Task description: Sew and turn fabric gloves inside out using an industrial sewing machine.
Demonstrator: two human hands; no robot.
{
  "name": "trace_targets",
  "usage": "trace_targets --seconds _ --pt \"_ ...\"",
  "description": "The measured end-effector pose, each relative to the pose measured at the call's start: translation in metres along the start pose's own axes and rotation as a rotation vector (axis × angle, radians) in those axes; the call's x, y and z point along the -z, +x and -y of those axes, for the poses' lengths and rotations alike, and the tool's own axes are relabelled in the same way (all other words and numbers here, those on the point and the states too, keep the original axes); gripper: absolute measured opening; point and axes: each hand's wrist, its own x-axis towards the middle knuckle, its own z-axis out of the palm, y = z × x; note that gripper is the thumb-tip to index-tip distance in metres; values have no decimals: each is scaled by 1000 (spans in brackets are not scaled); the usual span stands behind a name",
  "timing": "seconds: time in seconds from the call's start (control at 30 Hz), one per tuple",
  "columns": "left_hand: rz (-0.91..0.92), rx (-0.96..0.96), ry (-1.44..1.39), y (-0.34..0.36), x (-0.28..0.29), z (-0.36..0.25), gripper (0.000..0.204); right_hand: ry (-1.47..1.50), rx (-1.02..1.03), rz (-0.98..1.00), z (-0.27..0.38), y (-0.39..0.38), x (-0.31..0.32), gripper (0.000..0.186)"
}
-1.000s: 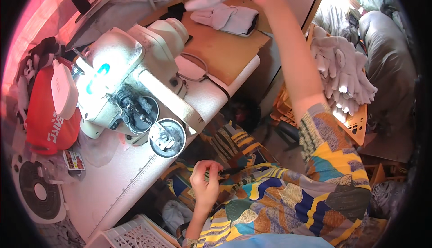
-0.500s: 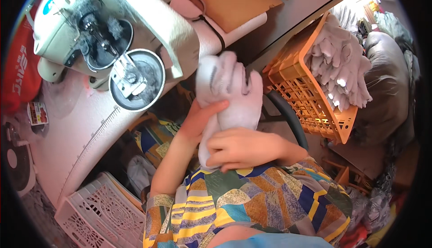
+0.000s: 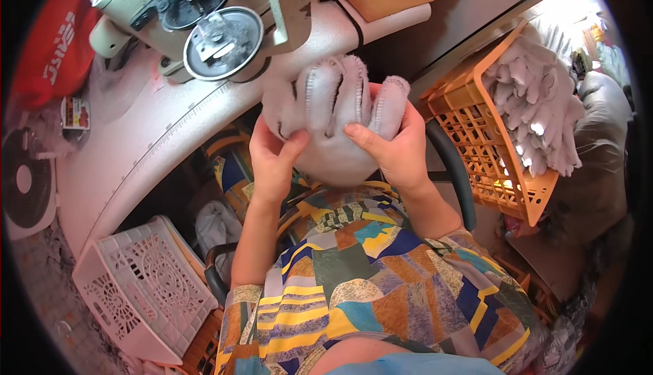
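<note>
A thick, pale grey-white fabric glove (image 3: 337,150) is held up in front of my torso, its stitched fingers pointing away from me. My left hand (image 3: 275,157) grips its left side, thumb pressed on the front face. On the opposite side my right hand (image 3: 401,147) does the same, with its thumb near the base of the glove's fingers. The other fingers of both hands are mostly hidden behind the fabric.
Ahead on the left, a sewing machine (image 3: 286,8) with a toothed round plate (image 3: 235,42) and grey lint stands on a white table (image 3: 163,123). An orange crate (image 3: 469,150) of similar gloves (image 3: 530,96) sits right. A white plastic basket (image 3: 146,280) is lower left.
The glove was upright with my right hand folded at its lower end; now both hands hold its sides and its fingers are spread wider. The view has shifted slightly.
</note>
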Motion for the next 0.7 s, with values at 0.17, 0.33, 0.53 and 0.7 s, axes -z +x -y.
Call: trace_targets --seconds 0.17,0.33,0.53,0.7 --pt "-115 -19 46 -20 -5 -13 43 145 22 142 6 -8 -4 46" --pt "-83 -32 -3 -28 -6 -23 58 254 -12 199 1 -8 -4 47" --pt "-57 -203 67 -29 -2 -31 37 415 -167 201 1 -4 -7 47" --pt "-174 -276 314 -28 -14 -34 16 601 -308 266 -7 -3 -4 51"
